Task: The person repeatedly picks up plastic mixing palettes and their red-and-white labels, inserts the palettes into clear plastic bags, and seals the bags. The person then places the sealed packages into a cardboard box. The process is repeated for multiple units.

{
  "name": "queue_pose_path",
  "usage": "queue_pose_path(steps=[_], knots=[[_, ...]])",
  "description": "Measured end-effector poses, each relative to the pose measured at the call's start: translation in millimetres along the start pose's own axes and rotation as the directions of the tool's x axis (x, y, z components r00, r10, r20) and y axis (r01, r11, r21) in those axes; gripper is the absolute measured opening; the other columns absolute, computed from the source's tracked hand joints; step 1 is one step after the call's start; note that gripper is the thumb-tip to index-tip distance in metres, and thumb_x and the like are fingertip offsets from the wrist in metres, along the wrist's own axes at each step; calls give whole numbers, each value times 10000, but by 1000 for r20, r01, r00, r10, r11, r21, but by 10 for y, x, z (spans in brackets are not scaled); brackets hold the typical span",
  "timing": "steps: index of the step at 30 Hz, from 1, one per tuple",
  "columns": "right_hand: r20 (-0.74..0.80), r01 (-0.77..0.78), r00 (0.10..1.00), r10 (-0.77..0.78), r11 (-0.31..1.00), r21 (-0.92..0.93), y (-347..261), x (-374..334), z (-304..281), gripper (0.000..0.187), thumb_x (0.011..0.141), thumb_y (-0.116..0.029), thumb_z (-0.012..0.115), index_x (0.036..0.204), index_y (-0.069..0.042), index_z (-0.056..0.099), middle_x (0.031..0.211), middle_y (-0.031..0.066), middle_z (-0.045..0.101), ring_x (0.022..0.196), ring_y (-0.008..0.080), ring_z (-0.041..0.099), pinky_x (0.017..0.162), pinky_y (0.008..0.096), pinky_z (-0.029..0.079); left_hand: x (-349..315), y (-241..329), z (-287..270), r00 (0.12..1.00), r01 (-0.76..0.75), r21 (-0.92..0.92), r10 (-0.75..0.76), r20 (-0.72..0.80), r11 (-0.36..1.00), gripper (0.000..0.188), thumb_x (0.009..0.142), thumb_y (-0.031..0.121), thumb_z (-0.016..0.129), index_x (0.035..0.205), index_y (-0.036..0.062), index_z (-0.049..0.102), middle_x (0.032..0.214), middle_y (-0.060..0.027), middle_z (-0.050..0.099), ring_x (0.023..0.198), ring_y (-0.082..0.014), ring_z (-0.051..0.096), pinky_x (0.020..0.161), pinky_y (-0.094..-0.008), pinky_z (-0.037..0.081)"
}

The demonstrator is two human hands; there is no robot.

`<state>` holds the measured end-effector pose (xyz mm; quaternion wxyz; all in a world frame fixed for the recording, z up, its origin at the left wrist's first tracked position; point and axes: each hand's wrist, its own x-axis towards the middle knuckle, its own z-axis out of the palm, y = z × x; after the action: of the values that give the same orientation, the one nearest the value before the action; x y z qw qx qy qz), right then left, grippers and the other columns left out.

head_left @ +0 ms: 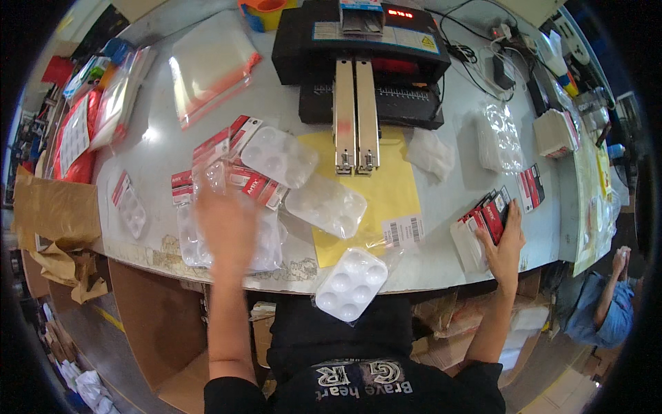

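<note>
My left hand [227,224], blurred by motion, is over a pile of white paint palettes [265,238] in clear bags with red header cards [252,181]. Whether its fingers hold anything is smeared. At the right, my right hand [507,241] has its thumb and fingers around a stack of red and black header cards [486,215]. Two bagged palettes, an upper one [279,157] and a lower one [327,205], overlap beside the pile. Another white palette [353,281] juts past the table's front edge, in front of my body.
A black machine [365,48] with two metal rails stands at the back, above a yellow envelope [372,196]. Clear bags [210,65] lie back left. Stacked palettes [500,138] and a loose header card [531,188] sit at right. One small bagged palette [129,207] lies left.
</note>
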<state>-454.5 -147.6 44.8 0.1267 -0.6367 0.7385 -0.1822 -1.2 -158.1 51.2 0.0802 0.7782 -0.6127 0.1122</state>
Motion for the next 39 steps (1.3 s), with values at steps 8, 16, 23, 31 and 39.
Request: queue_pose_path(steps=[8,16,23,31,39], knots=[[91,149,986,-141,986,-76,-10,31,-128,1131,566,-466,832,1419,58,305,1478,249,308,1381,368,297,1103,430,251,-132,148,224,835,-371,-241,435,337,897,544,799,238,675,1319,194,521,1457,-56,404,1368,-274,335,1098,-490,242],[56,72,996,-73,997,13,-21,7,-130,927,614,-362,837,1358,13,431,1373,218,470,1237,304,506,976,368,423,-729,753,163,936,-166,-638,324,138,752,191,764,177,719,890,58,637,1004,-106,591,927,-286,567,786,-387,431],[-84,-181,981,173,978,-99,-490,131,-322,516,696,-194,823,1144,-34,623,878,107,707,821,158,660,757,287,508,-862,947,152,913,309,-896,165,373,318,114,872,108,647,864,33,562,939,-117,656,823,-226,618,767,-328,471],[491,-11,810,-321,828,560,-1658,-28,141,379,735,-204,809,1009,1,647,767,109,653,682,127,597,622,258,480,-812,825,-248,798,547,-836,276,535,41,151,952,85,550,1010,-48,589,915,-109,719,812,-73,622,750,-223,483],[510,13,788,-346,837,548,-1758,28,227,307,739,-201,814,907,4,660,675,42,629,596,38,505,547,219,440,-795,810,-220,807,544,-838,246,537,44,139,934,108,597,952,-29,604,829,-78,713,745,-25,568,667,-198,459]])
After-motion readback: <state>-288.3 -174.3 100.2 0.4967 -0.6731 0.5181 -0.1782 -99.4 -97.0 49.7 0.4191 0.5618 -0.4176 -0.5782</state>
